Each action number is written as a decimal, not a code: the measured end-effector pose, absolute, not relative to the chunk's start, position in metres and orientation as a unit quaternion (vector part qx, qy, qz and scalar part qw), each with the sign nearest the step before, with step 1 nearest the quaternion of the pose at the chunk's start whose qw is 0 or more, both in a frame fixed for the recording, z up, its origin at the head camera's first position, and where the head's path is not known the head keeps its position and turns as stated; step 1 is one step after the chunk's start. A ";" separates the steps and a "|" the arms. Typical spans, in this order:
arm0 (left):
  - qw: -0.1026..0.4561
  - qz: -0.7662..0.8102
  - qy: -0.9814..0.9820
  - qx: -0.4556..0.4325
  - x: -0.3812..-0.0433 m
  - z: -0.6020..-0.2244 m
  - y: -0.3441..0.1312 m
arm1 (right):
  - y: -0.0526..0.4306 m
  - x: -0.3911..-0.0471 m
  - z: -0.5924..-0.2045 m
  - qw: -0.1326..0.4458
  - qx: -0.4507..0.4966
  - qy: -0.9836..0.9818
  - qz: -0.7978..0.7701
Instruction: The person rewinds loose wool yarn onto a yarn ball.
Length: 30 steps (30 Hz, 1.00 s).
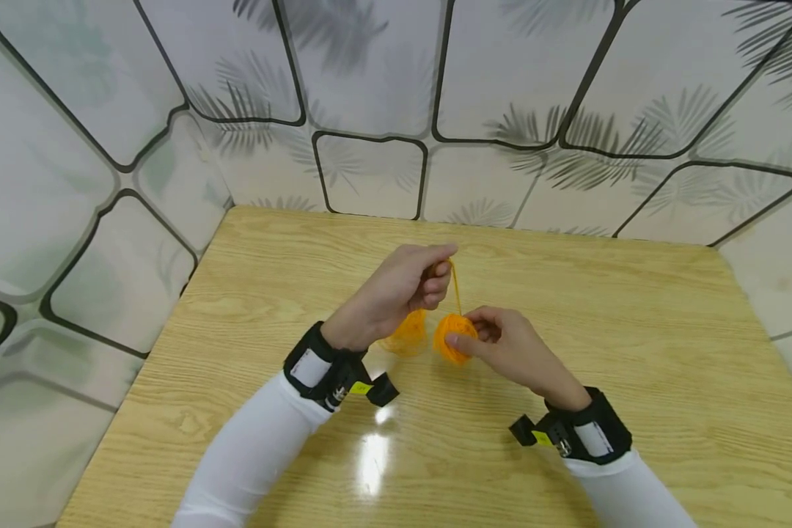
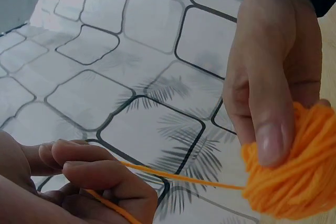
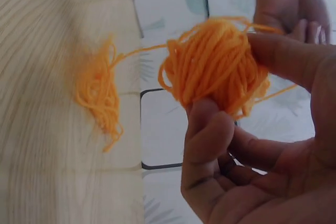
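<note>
A ball of orange yarn (image 1: 455, 339) is pinched between the thumb and fingers of my right hand (image 1: 518, 348), above the table. My left hand (image 1: 414, 286) is higher and to the left, its fingers curled round the yarn strand (image 1: 456, 282) that runs taut from the ball. In the left wrist view the strand (image 2: 184, 178) passes through the left fingers and comes out below them. A loose heap of the same yarn (image 3: 100, 93) lies on the table, seen in the right wrist view; in the head view the left hand partly hides it.
The wood-grain table (image 1: 270, 271) stretches out on both sides of the hands. Behind it and to the left stands a pale backdrop (image 1: 376, 176) with dark outlines and leaf prints. Both wrists wear black camera straps (image 1: 333, 367).
</note>
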<state>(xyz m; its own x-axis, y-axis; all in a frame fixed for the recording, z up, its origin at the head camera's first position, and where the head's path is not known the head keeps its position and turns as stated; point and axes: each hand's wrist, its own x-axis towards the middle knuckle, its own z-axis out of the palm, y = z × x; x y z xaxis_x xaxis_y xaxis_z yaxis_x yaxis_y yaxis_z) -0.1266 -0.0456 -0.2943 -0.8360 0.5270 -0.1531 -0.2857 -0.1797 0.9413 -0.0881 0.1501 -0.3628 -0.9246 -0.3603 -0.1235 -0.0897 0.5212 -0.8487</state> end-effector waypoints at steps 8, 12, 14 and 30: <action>0.244 0.728 0.618 0.169 -0.098 -0.289 -0.042 | 0.158 -0.103 -0.373 0.087 -0.054 0.839 -0.535; 0.240 0.725 0.620 0.182 -0.082 -0.291 -0.039 | 0.160 -0.111 -0.374 0.056 -0.027 0.823 -0.565; 0.235 0.721 0.623 0.190 -0.074 -0.294 -0.037 | 0.162 -0.114 -0.373 0.045 -0.016 0.816 -0.576; 0.243 0.736 0.602 0.192 -0.042 -0.326 -0.038 | 0.177 -0.130 -0.351 0.088 -0.024 0.642 -0.762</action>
<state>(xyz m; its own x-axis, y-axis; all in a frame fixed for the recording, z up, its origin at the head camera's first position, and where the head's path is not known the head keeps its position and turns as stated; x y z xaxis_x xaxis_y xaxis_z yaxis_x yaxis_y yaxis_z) -0.0422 -0.0375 -0.3258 -0.8079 0.5892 -0.0105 -0.1269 -0.1566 0.9795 -0.1304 0.1775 -0.3509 -0.9833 -0.1651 -0.0771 0.1040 -0.1609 -0.9815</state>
